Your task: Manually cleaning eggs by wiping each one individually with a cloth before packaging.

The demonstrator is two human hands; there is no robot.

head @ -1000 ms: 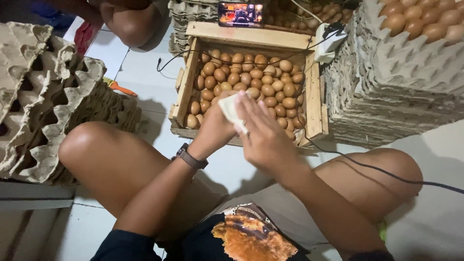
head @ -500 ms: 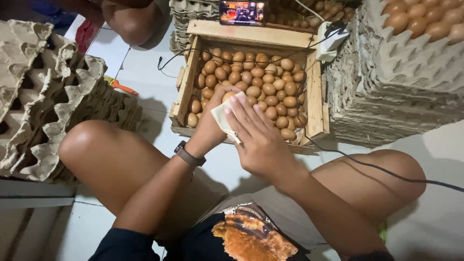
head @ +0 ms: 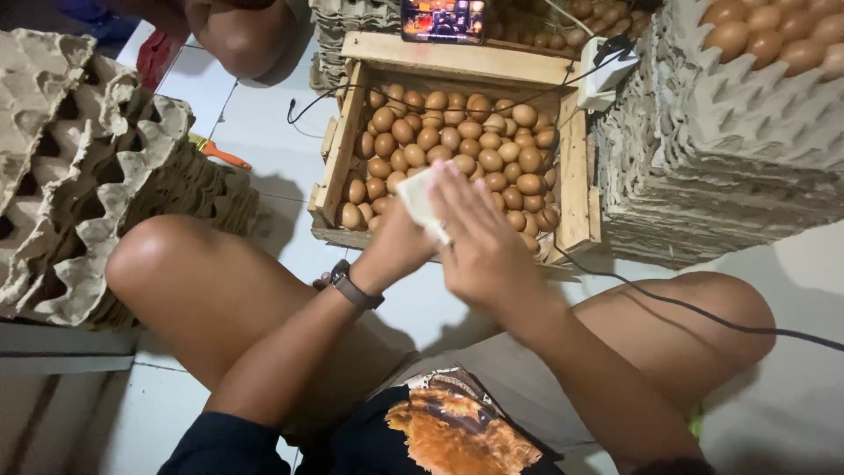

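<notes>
At the far left a slumped stack of grey pulp egg trays (head: 79,176) stands on the white tiled floor (head: 255,114), with an orange-handled tool (head: 220,156) lying just beside its far edge. The person sits with bare knees spread wide. The left hand (head: 400,242), a dark watch (head: 350,286) on its wrist, is raised over the near edge of a wooden crate (head: 338,163) and holds a pale cloth (head: 420,198); whether an egg sits inside it cannot be told. The right hand (head: 479,237) lies flat against the cloth, fingers spread and extended, pressing it toward the left palm rather than clenching. Behind both hands the crate is filled with loose brown eggs (head: 466,141). A phone (head: 444,18) with a lit screen leans on the crate's far rim. To the right rises a tall stack of trays (head: 721,167) topped with eggs, and a black cable (head: 686,308) crosses the right knee.
</notes>
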